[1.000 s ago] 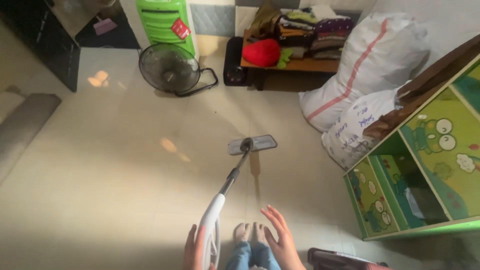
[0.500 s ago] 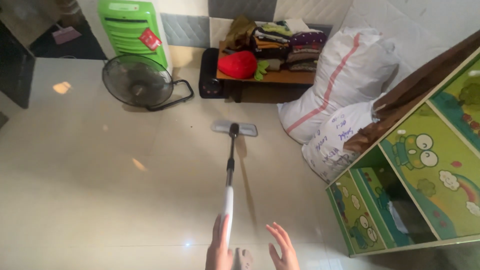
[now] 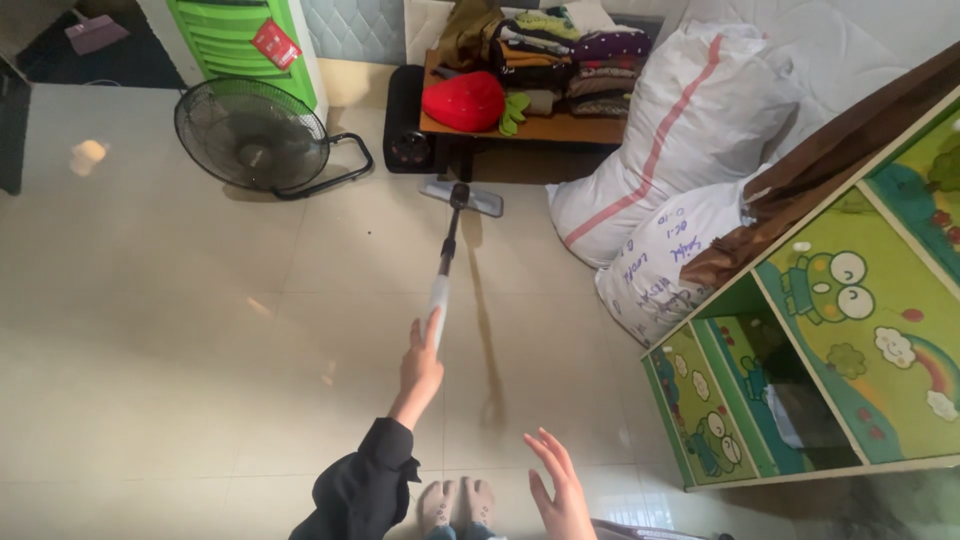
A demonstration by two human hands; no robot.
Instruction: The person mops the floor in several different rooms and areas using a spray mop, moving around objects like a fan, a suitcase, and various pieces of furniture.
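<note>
A: One hand does the holding: the left hand (image 3: 421, 362) is closed around the white upper end of the mop (image 3: 441, 275), arm stretched forward in a black sleeve (image 3: 362, 483). The right hand (image 3: 560, 485) is open and empty, fingers spread, off to the right of the handle and nearer the body.

B: Which way does the mop run from that grip?

A: Straight away from the person, leaning slightly right. The long axis goes from the fist up the picture, white shaft first, then a dark section, to the flat grey head (image 3: 462, 197) lying on the pale tiled floor (image 3: 200, 320). The head sits crosswise to the handle.

B: And what is around the head?

A: It is right at the low wooden table (image 3: 530, 128), just in front of its near edge. On the table lie a red strawberry cushion (image 3: 463, 101) and folded clothes (image 3: 570, 60). A black speaker (image 3: 408, 118) stands just left of the head, and further left a floor fan (image 3: 252, 134) in front of a green cooler (image 3: 245, 40).

B: On the right?

A: Two big white sacks (image 3: 660, 150), near the head but apart from it, and then a green children's shelf (image 3: 830, 340) with cartoon frogs. The person's feet (image 3: 457, 503) are at the bottom, between the two hands.
</note>
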